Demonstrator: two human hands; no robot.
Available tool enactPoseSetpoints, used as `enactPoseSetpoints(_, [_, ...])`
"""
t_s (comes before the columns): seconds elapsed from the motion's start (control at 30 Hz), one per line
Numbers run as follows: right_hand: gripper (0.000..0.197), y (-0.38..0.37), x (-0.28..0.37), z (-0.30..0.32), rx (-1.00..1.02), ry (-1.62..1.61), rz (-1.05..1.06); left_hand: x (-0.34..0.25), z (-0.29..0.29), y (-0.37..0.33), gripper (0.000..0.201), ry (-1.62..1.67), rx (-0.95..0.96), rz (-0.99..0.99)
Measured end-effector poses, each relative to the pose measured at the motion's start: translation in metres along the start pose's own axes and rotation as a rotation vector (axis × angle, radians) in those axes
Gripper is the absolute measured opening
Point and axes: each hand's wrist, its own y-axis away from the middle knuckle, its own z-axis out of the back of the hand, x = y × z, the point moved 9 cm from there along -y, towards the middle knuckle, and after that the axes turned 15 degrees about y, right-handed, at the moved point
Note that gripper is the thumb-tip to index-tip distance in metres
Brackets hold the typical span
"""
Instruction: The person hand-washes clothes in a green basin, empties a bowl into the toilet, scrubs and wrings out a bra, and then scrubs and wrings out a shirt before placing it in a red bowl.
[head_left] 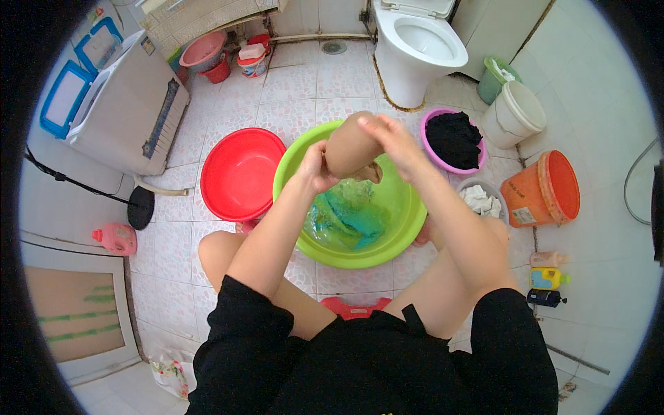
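A tan, smooth, rounded cloth item (349, 147), with a loose fold hanging at its lower right, is held up over the large green basin (417, 225). My left hand (316, 169) grips it from the left side. My right hand (396, 144) presses on its right side, fingers curved over the top; the fingertips are partly hidden. Exactly what kind of garment it is cannot be made out. In the water below lies a blue-green cloth (349, 218), apart from both hands.
A red basin (242, 173) touches the green one at left. At right stand a pink basin (453, 166) of black cloth, a pale basin (482, 200) of white cloth, a white bucket (515, 114) and an orange bucket (543, 190). A washing machine (128, 111) stands far left, a toilet (418, 59) ahead.
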Motion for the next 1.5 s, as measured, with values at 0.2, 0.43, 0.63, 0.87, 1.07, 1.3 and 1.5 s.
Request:
enactPoseSetpoints(0.2, [0.05,-0.008,-0.064,-0.007,0.173,-0.396,-0.295,-0.006,-0.044,0.025,0.042,-0.046,0.055,-0.014])
enactPoseSetpoints(0.43, [0.062,0.004,-0.056,-0.05,0.287,-0.799,-0.362,0.002,-0.047,0.015,0.046,0.11,0.217,-0.042])
enactPoseSetpoints(0.63, [0.044,-0.018,-0.082,-0.021,0.032,-0.789,-0.326,0.027,-0.033,0.013,0.051,0.105,0.145,0.079])
enactPoseSetpoints(0.87, [0.025,-0.009,-0.003,0.0,-0.286,0.066,0.397,0.057,-0.01,0.021,0.07,0.227,-0.139,0.364])
enactPoseSetpoints(1.07, [0.018,0.026,0.043,-0.036,-0.204,0.422,0.763,0.017,-0.021,-0.007,0.07,0.328,0.232,0.061])
enactPoseSetpoints(1.3, [0.014,0.015,0.01,-0.044,-0.032,0.058,0.331,0.011,-0.045,-0.005,0.051,0.234,0.256,0.044])
enactPoseSetpoints(1.5, [0.021,0.005,-0.013,-0.024,-0.189,-0.397,0.044,0.015,-0.048,0.006,0.031,0.053,0.108,0.036])
